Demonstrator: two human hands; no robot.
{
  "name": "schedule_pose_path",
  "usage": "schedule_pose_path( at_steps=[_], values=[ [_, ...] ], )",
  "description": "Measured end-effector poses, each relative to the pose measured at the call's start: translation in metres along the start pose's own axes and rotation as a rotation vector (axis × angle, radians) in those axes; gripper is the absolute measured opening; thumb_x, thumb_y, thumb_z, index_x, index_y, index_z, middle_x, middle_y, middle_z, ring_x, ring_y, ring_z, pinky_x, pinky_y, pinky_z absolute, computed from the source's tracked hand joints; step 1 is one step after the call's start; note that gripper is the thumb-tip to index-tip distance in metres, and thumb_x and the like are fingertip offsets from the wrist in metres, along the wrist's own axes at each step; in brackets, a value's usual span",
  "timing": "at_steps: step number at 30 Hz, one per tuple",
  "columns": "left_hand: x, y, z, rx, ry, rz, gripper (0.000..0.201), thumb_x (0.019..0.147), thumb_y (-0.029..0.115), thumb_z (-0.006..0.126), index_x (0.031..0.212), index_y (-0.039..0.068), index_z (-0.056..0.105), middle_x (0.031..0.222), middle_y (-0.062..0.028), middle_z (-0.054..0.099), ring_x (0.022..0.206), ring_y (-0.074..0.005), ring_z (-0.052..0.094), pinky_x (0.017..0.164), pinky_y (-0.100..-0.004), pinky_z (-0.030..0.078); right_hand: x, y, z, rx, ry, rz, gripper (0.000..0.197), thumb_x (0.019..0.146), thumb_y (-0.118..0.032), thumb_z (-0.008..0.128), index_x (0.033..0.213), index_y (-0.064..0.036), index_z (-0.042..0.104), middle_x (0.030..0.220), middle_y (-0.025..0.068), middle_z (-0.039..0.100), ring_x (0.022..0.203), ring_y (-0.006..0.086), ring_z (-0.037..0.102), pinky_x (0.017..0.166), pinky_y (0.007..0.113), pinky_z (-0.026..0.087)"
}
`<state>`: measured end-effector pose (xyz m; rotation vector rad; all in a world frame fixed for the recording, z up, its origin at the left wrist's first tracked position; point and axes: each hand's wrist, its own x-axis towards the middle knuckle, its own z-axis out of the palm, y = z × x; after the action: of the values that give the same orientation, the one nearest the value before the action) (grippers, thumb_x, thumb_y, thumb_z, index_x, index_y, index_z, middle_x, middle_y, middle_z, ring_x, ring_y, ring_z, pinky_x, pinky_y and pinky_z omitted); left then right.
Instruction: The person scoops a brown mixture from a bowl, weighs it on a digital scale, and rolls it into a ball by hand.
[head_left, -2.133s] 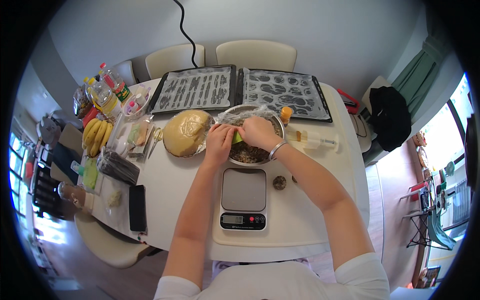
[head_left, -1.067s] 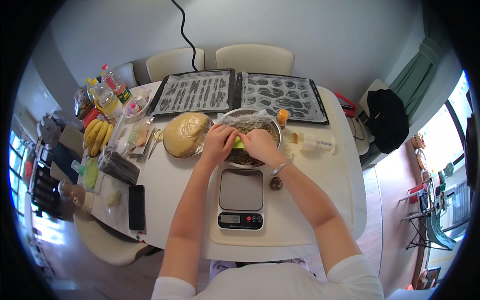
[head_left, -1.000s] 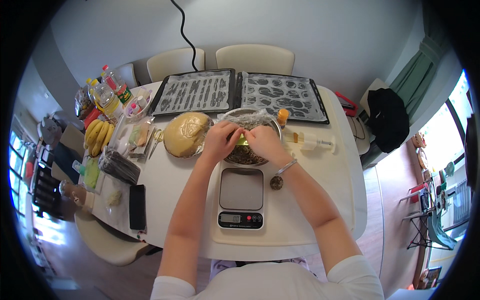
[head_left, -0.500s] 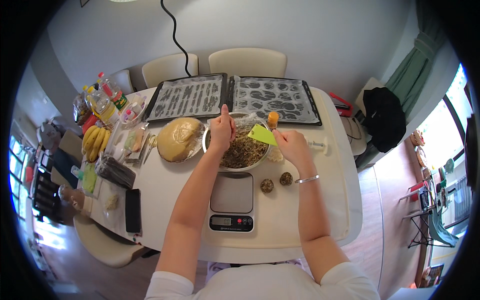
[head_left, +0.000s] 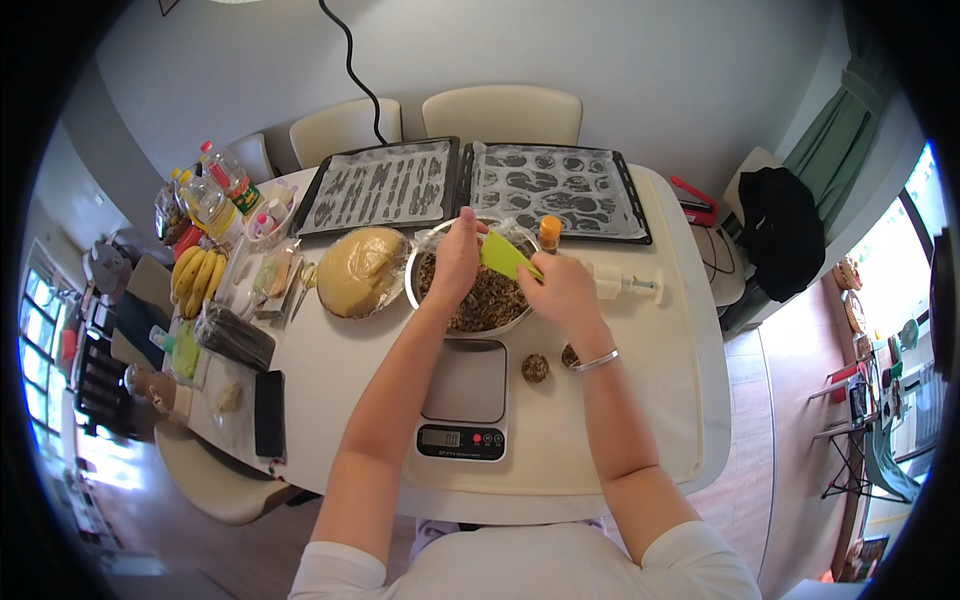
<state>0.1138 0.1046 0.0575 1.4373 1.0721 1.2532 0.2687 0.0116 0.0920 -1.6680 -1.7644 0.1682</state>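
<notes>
Over the left side of a round bowl (head_left: 411, 290) of dark chopped filling (head_left: 485, 303), my left hand (head_left: 456, 262) is raised with its thumb pointing up. Its other fingers are mostly hidden from view, and so is anything in its palm. My right hand (head_left: 563, 292) grips a bright green flat scraper (head_left: 506, 257) by its near right end. The blade slants over the bowl, its far end close to my left hand. Below my right wrist sit a dark filling ball (head_left: 535, 368) and a second ball (head_left: 570, 356), partly covered by that wrist. A kitchen scale (head_left: 464, 388) stands in front of the bowl.
Left of the bowl lies plastic-wrapped yellow dough (head_left: 361, 275). Two lined baking trays (head_left: 385, 188) fill the back. An orange-capped bottle (head_left: 549, 234) and white plunger tool (head_left: 628, 283) stand right. Bananas (head_left: 196, 280), bottles (head_left: 215, 207) and a black phone (head_left: 269, 413) are left.
The scraper and my right hand have moved left, bringing the blade over the bowl toward my left hand. My right wrist now partly covers the second ball. The view has shifted slightly.
</notes>
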Motion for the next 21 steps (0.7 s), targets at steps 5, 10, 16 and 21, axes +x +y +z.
schedule_pose_path(
  at_steps=[5,10,16,21],
  values=[
    [-0.007,0.005,0.014,0.216,0.113,0.205,0.058,0.098,0.049,0.048,0.068,0.0,0.057,0.055,-0.0038,0.05,0.052,-0.0133,0.046,0.052,-0.0296,0.038,-0.008,-0.018,-0.006,0.051,-0.091,-0.03,0.028,0.087,-0.026,0.058,0.072,-0.0021,0.057,0.064,0.0178,0.061,0.066,0.0384,0.061,0.059,0.049,0.047],
    [0.002,-0.002,0.01,-0.061,0.083,0.142,0.067,0.099,0.052,0.042,0.054,0.005,0.053,0.048,0.0001,0.044,0.044,-0.0079,0.041,0.044,-0.0244,0.032,-0.016,-0.028,-0.013,0.055,-0.038,-0.11,0.026,0.087,-0.023,0.059,0.072,-0.0015,0.057,0.066,0.0169,0.061,0.067,0.038,0.061,0.059,0.048,0.047],
    [0.011,0.004,-0.013,-0.113,0.086,0.074,0.069,0.1,0.055,0.036,0.049,0.009,0.044,0.041,0.0009,0.037,0.031,-0.0103,0.031,0.032,-0.0254,0.024,-0.013,-0.022,-0.046,0.154,-0.023,0.009,0.027,0.085,-0.023,0.063,0.071,-0.0009,0.057,0.065,0.0182,0.059,0.064,0.0377,0.059,0.058,0.046,0.043],
    [0.002,0.014,-0.024,-0.266,-0.081,-0.284,0.066,0.097,0.062,0.032,0.07,0.007,0.055,0.051,-0.0016,0.045,0.04,-0.0113,0.041,0.038,-0.0246,0.033,-0.007,-0.003,-0.035,0.178,-0.06,0.045,0.028,0.084,-0.024,0.064,0.071,-0.0001,0.058,0.063,0.0188,0.058,0.06,0.0363,0.056,0.055,0.044,0.042]
  ],
)
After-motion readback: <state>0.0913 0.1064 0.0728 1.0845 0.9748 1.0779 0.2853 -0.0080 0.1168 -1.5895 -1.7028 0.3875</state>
